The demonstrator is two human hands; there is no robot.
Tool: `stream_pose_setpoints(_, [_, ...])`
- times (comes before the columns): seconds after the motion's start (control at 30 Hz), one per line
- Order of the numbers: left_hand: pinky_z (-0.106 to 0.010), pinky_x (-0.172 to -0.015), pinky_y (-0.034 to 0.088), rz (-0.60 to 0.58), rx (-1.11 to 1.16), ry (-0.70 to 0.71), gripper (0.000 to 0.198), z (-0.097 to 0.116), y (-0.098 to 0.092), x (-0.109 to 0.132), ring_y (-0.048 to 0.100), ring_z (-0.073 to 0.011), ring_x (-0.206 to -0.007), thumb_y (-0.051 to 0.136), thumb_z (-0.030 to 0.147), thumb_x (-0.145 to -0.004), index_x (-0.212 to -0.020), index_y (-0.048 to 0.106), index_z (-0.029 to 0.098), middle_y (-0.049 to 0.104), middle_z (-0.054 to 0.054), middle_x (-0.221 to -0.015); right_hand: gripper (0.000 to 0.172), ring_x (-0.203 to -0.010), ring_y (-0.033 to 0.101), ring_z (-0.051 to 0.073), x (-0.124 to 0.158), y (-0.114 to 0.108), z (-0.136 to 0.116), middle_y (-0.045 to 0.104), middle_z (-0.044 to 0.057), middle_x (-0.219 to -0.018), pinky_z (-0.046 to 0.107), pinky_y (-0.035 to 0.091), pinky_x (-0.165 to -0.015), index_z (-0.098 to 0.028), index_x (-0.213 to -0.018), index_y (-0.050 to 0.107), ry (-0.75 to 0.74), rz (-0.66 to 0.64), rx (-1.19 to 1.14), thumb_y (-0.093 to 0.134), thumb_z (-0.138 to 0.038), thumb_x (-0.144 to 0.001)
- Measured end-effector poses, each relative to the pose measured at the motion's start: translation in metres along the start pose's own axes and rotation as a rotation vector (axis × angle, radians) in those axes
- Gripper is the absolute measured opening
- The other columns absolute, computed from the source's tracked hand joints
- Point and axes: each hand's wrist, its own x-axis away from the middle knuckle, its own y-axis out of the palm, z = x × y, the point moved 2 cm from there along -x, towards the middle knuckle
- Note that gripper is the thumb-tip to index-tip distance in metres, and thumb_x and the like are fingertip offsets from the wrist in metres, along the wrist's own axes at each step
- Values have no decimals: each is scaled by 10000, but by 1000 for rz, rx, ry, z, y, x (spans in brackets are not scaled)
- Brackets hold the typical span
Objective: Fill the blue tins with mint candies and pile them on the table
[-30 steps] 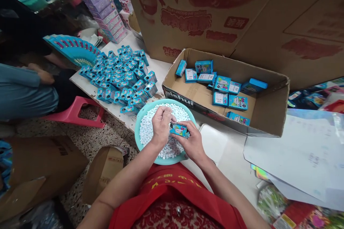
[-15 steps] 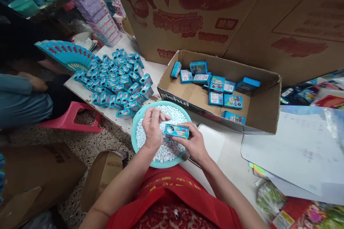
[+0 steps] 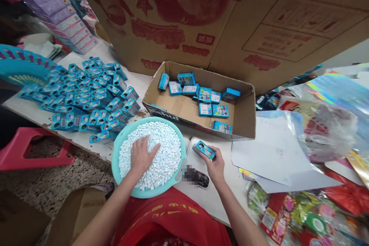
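Observation:
My left hand [image 3: 140, 157] rests on small white candies [image 3: 165, 150] with its fingers spread. The candies fill a mint-green plastic basin [image 3: 115, 161] close to my body. In my right hand [image 3: 215, 164] is a small blue candy box [image 3: 205, 149], gripped by its sides, with a round dark opening on the face turned up. The box is just above a white flat, tray-like object [image 3: 190, 150], and I cannot tell whether it touches. Left of the basin, many similar blue boxes [image 3: 95, 92] stand packed together, their holes upward.
A low cardboard box [image 3: 170, 121] behind the basin contains several blue boxes. A large carton [image 3: 178, 15] rises behind it. A dark handset [image 3: 201, 180] lies right of the basin. White papers [image 3: 262, 150] and plastic bags [image 3: 328, 130] cover the right side. A red stool [image 3: 14, 161] stands left.
My hands have separated: the left lowered into the candies, the right carried the candy box rightward, away from the basin. The view has swung to the right.

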Motion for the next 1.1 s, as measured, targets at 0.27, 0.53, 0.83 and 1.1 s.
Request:
stream_pose_setpoints(0.27, [-427,-866,406,45,-67,-19,419,5,2,-25,505,-319,-1041,501,481,-834,-1096,648,189,565,-143,-1097,342,-1024,576,240,-106,-46,-70,616,98,-1076,425,444,-920,-202,-1056,576,-387,5,344,628,-405,-787])
stream_pose_setpoints(0.53, [-337,-755,406,1,-24,-67,282,12,4,-26,571,-270,-905,497,400,-832,-927,675,201,620,-96,-924,248,-795,625,296,-223,-11,-15,667,120,-751,436,477,-750,-161,-673,635,82,-541,625,787,-310,-545])
stream_pose_setpoints(0.83, [-304,-766,408,-60,369,-210,185,7,0,-37,601,-239,-830,560,375,-758,-751,663,221,679,-46,-814,314,-733,608,189,-213,-39,-36,634,51,-710,362,424,-683,-131,-687,590,30,-319,528,707,-418,-640])
stream_pose_setpoints(1.1, [-220,-515,403,-101,1208,-578,237,6,-11,-33,536,-142,-608,679,378,-594,-685,593,176,581,5,-631,500,-751,564,176,-94,-77,-122,629,11,-844,318,459,-662,-220,-941,604,-230,-42,101,808,-465,-556])
